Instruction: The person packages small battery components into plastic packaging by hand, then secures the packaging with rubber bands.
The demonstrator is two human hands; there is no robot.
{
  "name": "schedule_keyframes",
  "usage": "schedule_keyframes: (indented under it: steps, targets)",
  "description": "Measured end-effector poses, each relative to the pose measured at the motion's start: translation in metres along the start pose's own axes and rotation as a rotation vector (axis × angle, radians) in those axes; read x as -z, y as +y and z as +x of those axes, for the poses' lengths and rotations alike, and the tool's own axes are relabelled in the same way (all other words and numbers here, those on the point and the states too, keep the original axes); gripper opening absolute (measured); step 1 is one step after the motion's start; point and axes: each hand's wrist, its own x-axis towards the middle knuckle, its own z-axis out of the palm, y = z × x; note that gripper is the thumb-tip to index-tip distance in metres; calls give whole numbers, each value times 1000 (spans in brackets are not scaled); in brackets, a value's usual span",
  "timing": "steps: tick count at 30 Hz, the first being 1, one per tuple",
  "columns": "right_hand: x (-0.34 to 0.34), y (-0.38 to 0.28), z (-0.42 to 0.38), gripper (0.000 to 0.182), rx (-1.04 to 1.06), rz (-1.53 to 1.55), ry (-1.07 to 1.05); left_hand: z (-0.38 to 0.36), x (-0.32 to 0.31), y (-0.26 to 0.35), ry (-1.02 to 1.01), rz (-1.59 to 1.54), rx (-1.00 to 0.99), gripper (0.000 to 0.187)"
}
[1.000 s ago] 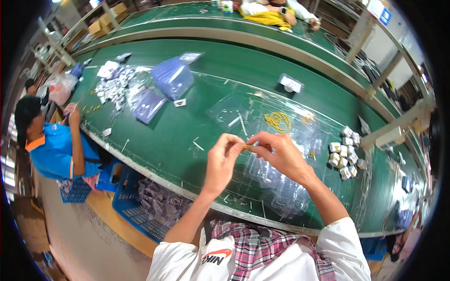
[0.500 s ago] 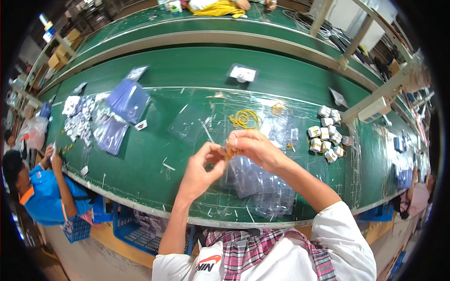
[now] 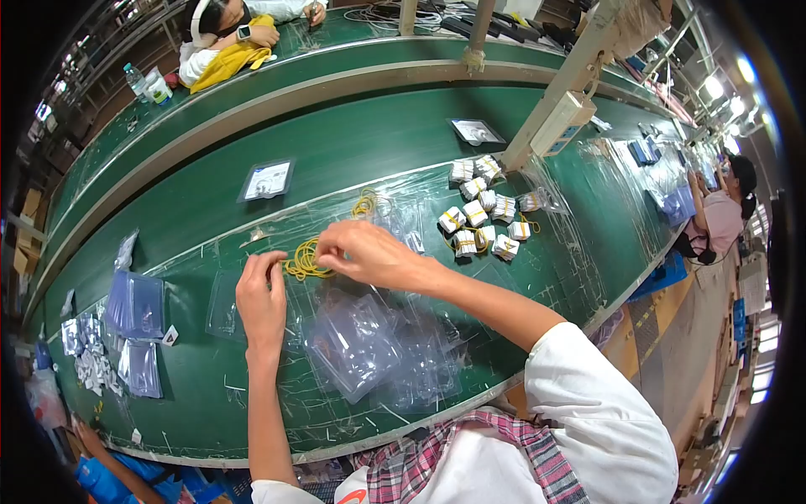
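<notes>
Yellow rubber bands (image 3: 306, 259) lie in a loose pile on the green table, between my two hands. My right hand (image 3: 361, 252) is over the right side of that pile, its fingers bent together; whether they hold a band is too small to tell. To the left of the pile my left hand (image 3: 262, 294) is raised, with thumb and fingers apart and nothing visible between them. Clear plastic pouches (image 3: 357, 344) are heaped below my right hand. Banded bundles of small white pieces (image 3: 475, 213) stand in a group to the right.
Blue-tinted plastic sleeves (image 3: 137, 307) and small white pieces (image 3: 96, 370) lie at the left. Flat packs (image 3: 269, 181) rest on the belt. A metal post (image 3: 554, 92) with a socket box rises behind the bundles. Co-workers sit across, right and lower left.
The view has swung to the right. My hands, close together before at a few yellow bands, are now apart, my right hand by the band pile.
</notes>
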Motion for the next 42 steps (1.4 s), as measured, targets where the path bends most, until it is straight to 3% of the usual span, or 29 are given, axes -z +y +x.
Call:
schedule_keyframes:
  steps: [3,6,9,15,19,25,26,29,30,33,37,42]
  targets:
    - [18,16,-3,16,51,-16,112,11,-24,-19,-81,98,-30,18]
    - [51,20,-13,14,-74,21,87,17,-35,-31,-152,191,-50,24]
    - [74,24,-30,17,-164,43,127,18,-35,-13,-20,111,-93,26]
    - [82,27,-47,18,-270,-27,113,4,-12,1,1,-95,96,22]
    - [74,28,-50,18,-202,-128,110,-4,-7,0,62,-120,125,21]
    - [56,24,-54,27,-237,-600,208,-13,-7,4,71,-193,140,19]
    - [51,30,-52,41,-258,-635,200,-12,-7,7,68,-219,148,19]
    - [43,25,-40,50,-405,-713,99,-4,-9,11,92,-254,132,18]
    - [37,34,-40,52,-345,-696,131,-1,-10,13,101,-259,122,18]
    - [32,33,-38,32,-311,-676,156,11,-11,18,118,-285,89,18]
    - [49,20,-42,21,-295,-700,153,28,-11,18,149,-321,29,19]
    - [101,26,-22,18,-255,-789,390,43,-9,20,151,-440,88,21]
